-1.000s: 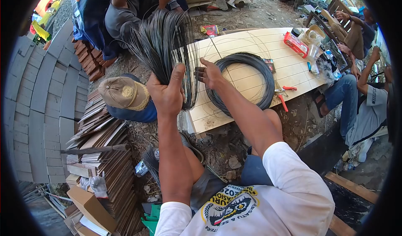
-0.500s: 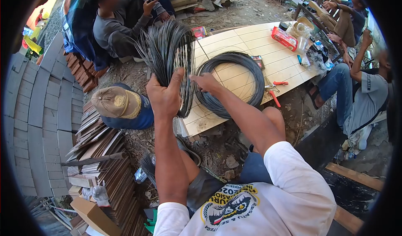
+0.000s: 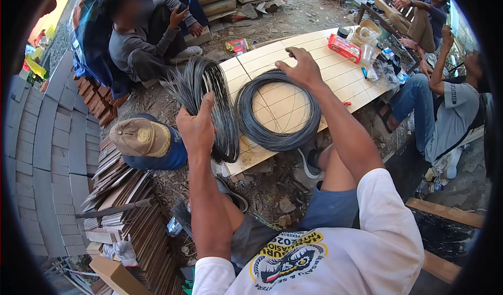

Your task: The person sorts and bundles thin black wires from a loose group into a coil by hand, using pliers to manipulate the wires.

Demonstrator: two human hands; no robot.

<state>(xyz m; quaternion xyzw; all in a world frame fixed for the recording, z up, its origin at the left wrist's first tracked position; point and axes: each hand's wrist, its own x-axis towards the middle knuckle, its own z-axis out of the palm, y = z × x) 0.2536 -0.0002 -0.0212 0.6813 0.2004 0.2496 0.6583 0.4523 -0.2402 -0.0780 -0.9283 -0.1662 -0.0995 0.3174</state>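
Note:
My left hand [image 3: 198,125] is wrapped round a thick bundle of dark wire [image 3: 212,93], its thumb pointing up and its loose ends fanning to the upper left. My right hand [image 3: 301,70] is raised over the far edge of a wire coil [image 3: 279,142], thumb and fingers apart, holding nothing. That round coil lies on a pale board with a grid of lines [image 3: 243,162], just right of the bundle. Beneath my right forearm a small red part of a tool [image 3: 346,103] shows; the rest is hidden.
A red packet [image 3: 344,48] and plastic cups lie at the board's far right. A cap [image 3: 141,136] on a blue object and stacked thin boards [image 3: 131,211] are at left. One person [image 3: 137,49] sits at upper left, another [image 3: 458,106] at right.
My right hand has moved away from the bundle, up and to the right, and its fingers have spread. The bundle in my left hand is lower. My view has shifted slightly.

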